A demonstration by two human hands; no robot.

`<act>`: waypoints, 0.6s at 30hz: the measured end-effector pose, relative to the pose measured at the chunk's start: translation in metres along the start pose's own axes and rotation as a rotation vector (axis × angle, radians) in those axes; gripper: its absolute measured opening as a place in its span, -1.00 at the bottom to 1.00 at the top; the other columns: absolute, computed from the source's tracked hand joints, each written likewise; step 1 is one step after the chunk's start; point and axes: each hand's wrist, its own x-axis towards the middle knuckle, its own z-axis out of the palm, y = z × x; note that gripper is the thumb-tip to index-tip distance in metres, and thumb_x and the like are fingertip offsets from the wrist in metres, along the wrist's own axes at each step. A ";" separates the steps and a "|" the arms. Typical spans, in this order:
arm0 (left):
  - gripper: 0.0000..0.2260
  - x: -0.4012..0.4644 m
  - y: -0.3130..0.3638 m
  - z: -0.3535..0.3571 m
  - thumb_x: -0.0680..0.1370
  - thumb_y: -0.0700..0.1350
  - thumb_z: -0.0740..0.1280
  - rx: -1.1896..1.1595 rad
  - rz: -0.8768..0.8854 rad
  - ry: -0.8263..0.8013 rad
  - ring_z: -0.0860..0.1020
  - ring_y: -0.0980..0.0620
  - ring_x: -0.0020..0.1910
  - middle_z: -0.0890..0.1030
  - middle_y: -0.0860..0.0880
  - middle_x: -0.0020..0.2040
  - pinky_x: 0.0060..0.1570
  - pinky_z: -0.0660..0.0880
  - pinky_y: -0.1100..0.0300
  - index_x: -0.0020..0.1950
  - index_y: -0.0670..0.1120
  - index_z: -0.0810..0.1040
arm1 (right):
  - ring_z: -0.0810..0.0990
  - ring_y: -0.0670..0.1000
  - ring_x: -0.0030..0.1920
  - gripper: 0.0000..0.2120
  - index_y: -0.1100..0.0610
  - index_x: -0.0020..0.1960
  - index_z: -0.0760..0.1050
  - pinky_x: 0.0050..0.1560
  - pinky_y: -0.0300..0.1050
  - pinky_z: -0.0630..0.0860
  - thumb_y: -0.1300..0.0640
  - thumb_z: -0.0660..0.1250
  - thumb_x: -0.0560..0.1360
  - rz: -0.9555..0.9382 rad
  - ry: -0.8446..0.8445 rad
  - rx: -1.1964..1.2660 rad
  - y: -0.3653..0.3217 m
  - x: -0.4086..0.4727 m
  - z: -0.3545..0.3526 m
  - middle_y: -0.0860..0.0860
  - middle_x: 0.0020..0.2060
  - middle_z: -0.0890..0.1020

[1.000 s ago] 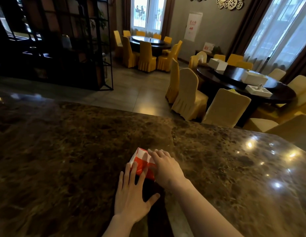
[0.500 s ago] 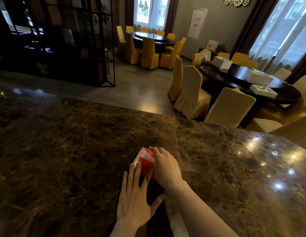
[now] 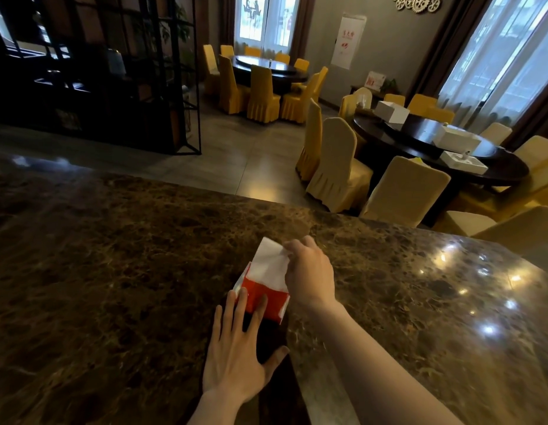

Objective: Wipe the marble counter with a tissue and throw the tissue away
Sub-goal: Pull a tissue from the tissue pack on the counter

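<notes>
A red and white tissue pack (image 3: pixel 263 297) lies on the dark brown marble counter (image 3: pixel 113 271), near its middle. A white tissue (image 3: pixel 268 263) sticks up out of the pack's far end. My right hand (image 3: pixel 309 271) pinches the tissue's upper right edge between thumb and fingers. My left hand (image 3: pixel 239 348) lies flat with spread fingers, its fingertips pressing on the near end of the pack.
Beyond the counter's far edge is a tiled floor with round dark dining tables (image 3: pixel 435 148) and yellow-covered chairs (image 3: pixel 337 167). A black metal shelf unit (image 3: pixel 113 72) stands at the far left. Bright light spots reflect on the counter's right part.
My right hand has lifted from the pack and drawn a white tissue up out of it. The left hand stays pressed on the pack.
</notes>
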 end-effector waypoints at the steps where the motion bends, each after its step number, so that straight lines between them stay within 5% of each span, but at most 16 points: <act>1: -0.11 0.000 0.000 0.000 0.41 0.62 -0.26 -0.002 -0.004 0.003 -0.57 -0.14 0.52 -0.54 -0.10 0.58 0.60 -0.26 -0.22 0.56 0.14 -0.41 | 0.55 -0.01 -0.04 -0.66 0.06 0.25 0.58 -0.11 -0.10 0.59 0.31 0.40 0.52 0.024 0.023 0.023 0.002 0.003 -0.005 -0.02 0.06 0.54; 7: -0.07 -0.001 -0.001 0.004 0.41 0.62 -0.21 -0.046 -0.013 0.063 -0.48 -0.12 0.58 -0.44 -0.09 0.64 0.61 -0.19 -0.21 0.59 0.15 -0.45 | 0.40 -0.17 -0.20 -0.82 0.11 0.14 0.62 -0.24 -0.35 0.27 0.22 0.30 0.59 0.211 0.165 0.174 0.031 0.008 -0.042 -0.01 -0.04 0.49; 12: -0.06 0.000 -0.004 0.009 0.44 0.62 -0.14 -0.035 -0.012 0.097 -0.36 -0.14 0.63 -0.31 -0.11 0.68 0.63 -0.10 -0.25 0.64 0.12 -0.33 | 0.49 0.00 -0.14 -0.79 0.08 -0.13 0.61 -0.21 -0.19 0.34 0.22 0.25 0.60 0.380 0.200 0.233 0.067 -0.013 -0.077 0.00 -0.15 0.49; 18: -0.05 0.002 -0.005 0.011 0.42 0.62 -0.20 -0.022 -0.027 0.065 -0.37 -0.14 0.63 -0.31 -0.10 0.67 0.63 -0.14 -0.24 0.63 0.10 -0.33 | 0.56 0.07 -0.02 -0.83 0.22 0.09 0.64 -0.05 0.01 0.54 0.21 0.32 0.57 0.501 0.247 0.271 0.103 -0.065 -0.114 0.09 -0.03 0.61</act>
